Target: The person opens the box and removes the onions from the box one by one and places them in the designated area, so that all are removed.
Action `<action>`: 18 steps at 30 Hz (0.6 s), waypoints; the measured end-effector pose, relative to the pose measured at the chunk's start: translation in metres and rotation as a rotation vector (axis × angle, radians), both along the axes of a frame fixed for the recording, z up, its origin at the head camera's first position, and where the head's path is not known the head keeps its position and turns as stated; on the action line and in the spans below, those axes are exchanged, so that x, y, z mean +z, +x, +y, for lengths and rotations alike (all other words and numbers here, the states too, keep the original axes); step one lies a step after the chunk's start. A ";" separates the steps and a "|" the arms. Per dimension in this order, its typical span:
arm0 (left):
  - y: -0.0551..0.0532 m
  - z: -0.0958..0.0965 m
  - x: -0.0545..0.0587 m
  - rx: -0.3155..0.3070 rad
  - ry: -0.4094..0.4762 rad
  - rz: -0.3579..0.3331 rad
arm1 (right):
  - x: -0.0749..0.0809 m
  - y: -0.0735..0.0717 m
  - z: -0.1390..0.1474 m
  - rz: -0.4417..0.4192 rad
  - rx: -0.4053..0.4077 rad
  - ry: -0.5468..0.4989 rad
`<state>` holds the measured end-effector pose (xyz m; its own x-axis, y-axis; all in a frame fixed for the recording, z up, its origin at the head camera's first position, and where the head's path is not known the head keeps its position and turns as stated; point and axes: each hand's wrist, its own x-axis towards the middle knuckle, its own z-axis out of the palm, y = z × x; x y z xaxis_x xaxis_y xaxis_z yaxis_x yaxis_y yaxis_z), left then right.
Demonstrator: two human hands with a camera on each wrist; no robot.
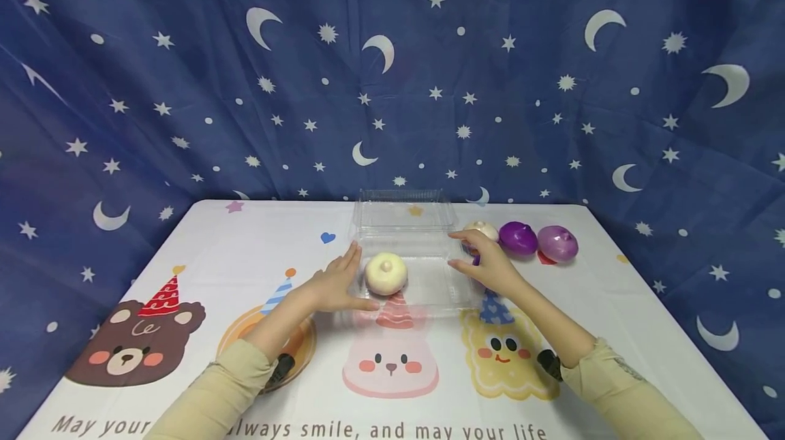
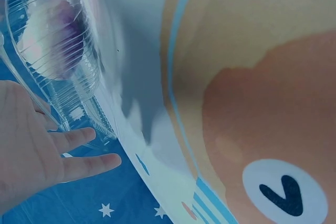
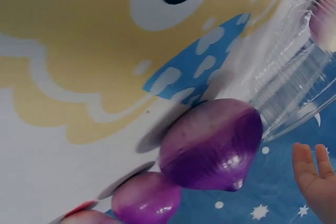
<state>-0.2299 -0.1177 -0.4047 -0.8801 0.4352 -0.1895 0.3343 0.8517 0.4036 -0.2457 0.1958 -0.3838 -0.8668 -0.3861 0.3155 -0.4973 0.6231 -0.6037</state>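
Note:
A clear plastic clamshell box [image 1: 438, 283] lies on the table, its lid [image 1: 389, 214] folded back at the far side. Inside, toward the left end, sits a pale, round toy-like onion [image 1: 386, 274] with its tip up. My left hand [image 1: 334, 285] is at the box's left end, fingers extended and thumb along the near edge. At the opposite end my right hand [image 1: 488, 264] has thumb and fingers spread, holding nothing. Just beyond it is a pale onion [image 1: 482, 229], partly hidden by the fingers. The right wrist view shows a purple onion [image 3: 212, 148] close beside the box.
To the right stand a dark purple onion [image 1: 518, 239] and a lighter purple onion [image 1: 558, 244] in a row. The white tablecloth [image 1: 288, 222] carries printed cartoon figures. A blue curtain [image 1: 392, 133] with moons and stars hangs right behind the table's far edge.

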 end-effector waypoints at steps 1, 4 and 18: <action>0.000 0.000 0.000 0.002 0.001 -0.003 | 0.000 0.000 -0.002 0.001 0.010 0.000; 0.002 -0.001 0.000 0.006 0.001 -0.007 | 0.000 0.000 -0.009 0.002 0.035 0.003; 0.001 -0.001 0.000 0.007 -0.002 -0.005 | -0.002 -0.006 -0.028 -0.011 0.128 0.056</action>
<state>-0.2285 -0.1185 -0.4043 -0.8822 0.4288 -0.1947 0.3264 0.8547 0.4036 -0.2513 0.1682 -0.3860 -0.8125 -0.5108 0.2809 -0.5685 0.5880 -0.5754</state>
